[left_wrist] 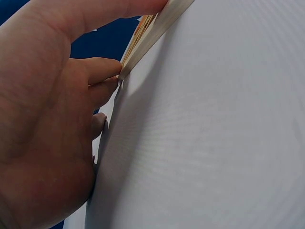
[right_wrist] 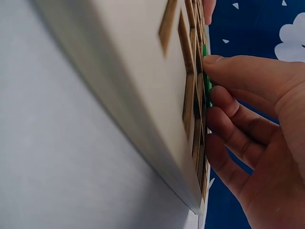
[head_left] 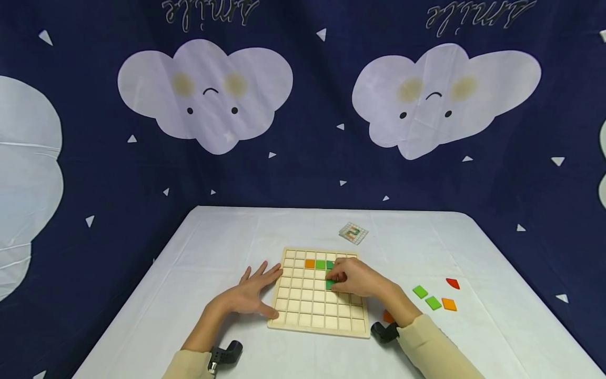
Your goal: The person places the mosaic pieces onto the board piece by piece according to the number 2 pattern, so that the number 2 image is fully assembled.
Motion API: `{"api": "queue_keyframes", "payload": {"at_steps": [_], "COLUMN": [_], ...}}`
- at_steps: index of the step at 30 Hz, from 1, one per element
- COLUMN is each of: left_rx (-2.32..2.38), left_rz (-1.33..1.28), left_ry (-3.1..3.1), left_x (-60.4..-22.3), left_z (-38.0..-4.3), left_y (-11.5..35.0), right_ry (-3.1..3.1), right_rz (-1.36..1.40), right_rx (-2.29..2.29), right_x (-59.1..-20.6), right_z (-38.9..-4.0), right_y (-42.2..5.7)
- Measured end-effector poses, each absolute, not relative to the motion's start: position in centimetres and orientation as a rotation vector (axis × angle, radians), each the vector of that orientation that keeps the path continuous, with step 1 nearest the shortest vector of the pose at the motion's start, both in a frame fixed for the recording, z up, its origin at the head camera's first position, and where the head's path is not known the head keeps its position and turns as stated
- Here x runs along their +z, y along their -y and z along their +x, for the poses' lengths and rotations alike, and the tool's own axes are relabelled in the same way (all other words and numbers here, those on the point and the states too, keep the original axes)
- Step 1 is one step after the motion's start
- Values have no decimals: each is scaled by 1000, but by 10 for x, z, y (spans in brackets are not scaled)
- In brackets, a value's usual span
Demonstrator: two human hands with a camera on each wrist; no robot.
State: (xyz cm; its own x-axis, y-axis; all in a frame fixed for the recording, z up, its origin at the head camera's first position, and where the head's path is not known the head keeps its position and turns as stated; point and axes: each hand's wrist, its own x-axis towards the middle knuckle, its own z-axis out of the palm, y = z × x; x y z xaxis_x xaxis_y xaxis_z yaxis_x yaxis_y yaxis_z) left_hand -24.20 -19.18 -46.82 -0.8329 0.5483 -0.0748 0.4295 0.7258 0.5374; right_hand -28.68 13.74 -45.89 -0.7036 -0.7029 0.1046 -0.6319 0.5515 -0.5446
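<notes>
A square wooden grid board lies on the white table. Along its top part sit an orange tile, a light green tile and a darker green tile, with more green below. My left hand has its fingers spread, its fingertips and thumb touching the board's left edge. Over the board's right half, my right hand pinches a green tile at the grid; the thumb meets its green edge in the right wrist view. My fingers partly cover that tile and its neighbours.
Right of the board lie two light green tiles, an orange tile and a red curved piece. An orange piece shows partly beside my right forearm. A small patterned card lies behind the board. A dark blue curtain hangs behind the table.
</notes>
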Motion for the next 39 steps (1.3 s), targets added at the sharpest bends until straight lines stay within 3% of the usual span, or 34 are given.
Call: {"api": "queue_keyframes", "payload": {"at_steps": [19,39], "left_rx": [769,752], "left_rz": [780,780], "left_ry": [-2701,-2701], "left_x": [-471,-471], "left_z": [-243,-244], "left_y": [191,191], "right_ry": [-2666,-2774], "right_rz": [-1109,-1021], "right_rx": [-900,-915], "right_x": [-458,-456], "right_z": [-287,-288], "right_y": [-140,-182]}}
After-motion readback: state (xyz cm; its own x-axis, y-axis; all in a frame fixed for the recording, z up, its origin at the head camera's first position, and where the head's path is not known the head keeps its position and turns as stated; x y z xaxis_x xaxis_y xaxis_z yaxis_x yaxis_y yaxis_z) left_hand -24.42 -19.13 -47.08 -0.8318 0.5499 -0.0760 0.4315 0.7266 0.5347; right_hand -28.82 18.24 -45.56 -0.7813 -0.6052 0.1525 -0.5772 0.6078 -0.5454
